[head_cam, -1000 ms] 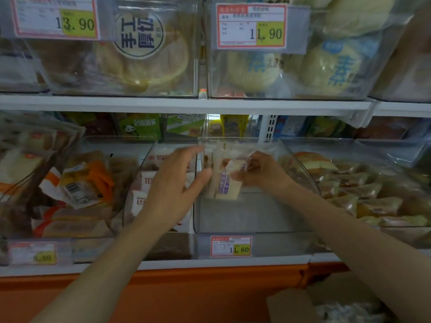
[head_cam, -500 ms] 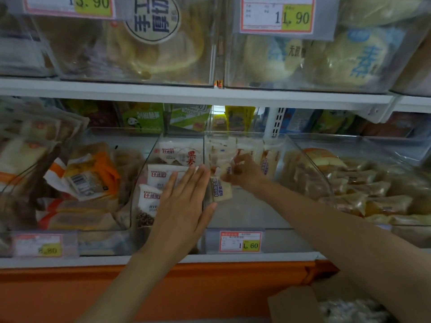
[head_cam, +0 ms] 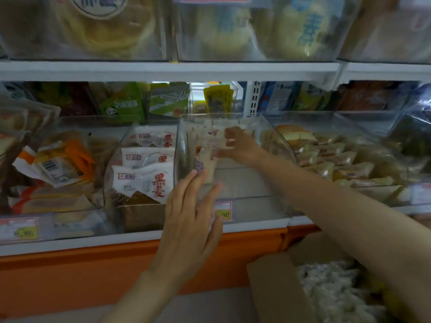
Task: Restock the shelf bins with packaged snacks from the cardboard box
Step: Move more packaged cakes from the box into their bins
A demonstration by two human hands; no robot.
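Before me a middle price tag [head_cam: 224,209]; a left price tag [head_cam: 19,228] well apart; an orange base panel [head_cam: 70,276] beneath both.

Centre shelf bin: both hands present.
Right hand [head_cam: 235,145] reaches into the clear bin [head_cam: 245,183] at frame centre, fingers curled on upright snack packets [head_cam: 205,159] near its left wall. Left hand [head_cam: 193,213] is flat, fingers straight, before the bin's front; contact not determinable. The open cardboard box [head_cam: 272,287], lower right, holds clear-wrapped packs [head_cam: 331,290].
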